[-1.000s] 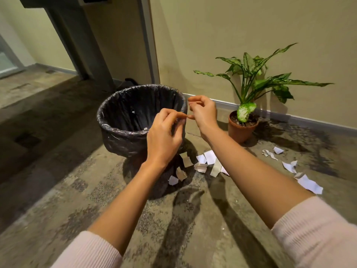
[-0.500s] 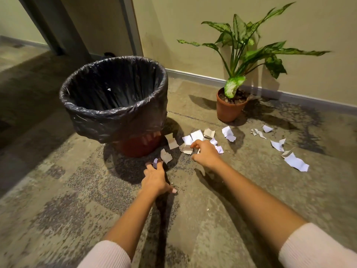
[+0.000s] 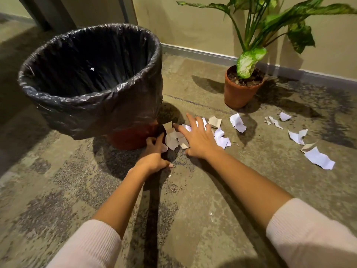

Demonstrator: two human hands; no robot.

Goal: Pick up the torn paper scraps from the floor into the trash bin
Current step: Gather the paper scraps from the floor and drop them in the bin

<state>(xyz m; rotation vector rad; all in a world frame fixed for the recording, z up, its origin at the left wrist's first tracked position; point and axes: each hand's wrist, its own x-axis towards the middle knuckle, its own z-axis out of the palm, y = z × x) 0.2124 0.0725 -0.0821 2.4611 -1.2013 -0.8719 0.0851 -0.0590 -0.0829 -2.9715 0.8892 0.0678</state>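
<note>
R hand (image 3: pixel 199 139): fingers spread flat over jagged paper scraps (image 3: pixel 174 141) on carpet (image 3: pixel 212 190) beside trash bin (image 3: pixel 131 139), part-hiding pile. L hand (image 3: pixel 154 157): curled; grasp can't be determined. Liner (image 3: pixel 77 117): crinkled black plastic.

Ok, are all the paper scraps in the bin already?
No, many scraps lie on the floor near the bin and the plant pot.

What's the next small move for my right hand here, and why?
Probably curl the right hand shut to gather the pile of scraps under it. Its fingers lie spread and straight over that pile, gripping nothing, and the trash bin stands right beside it for a short lift.
</note>
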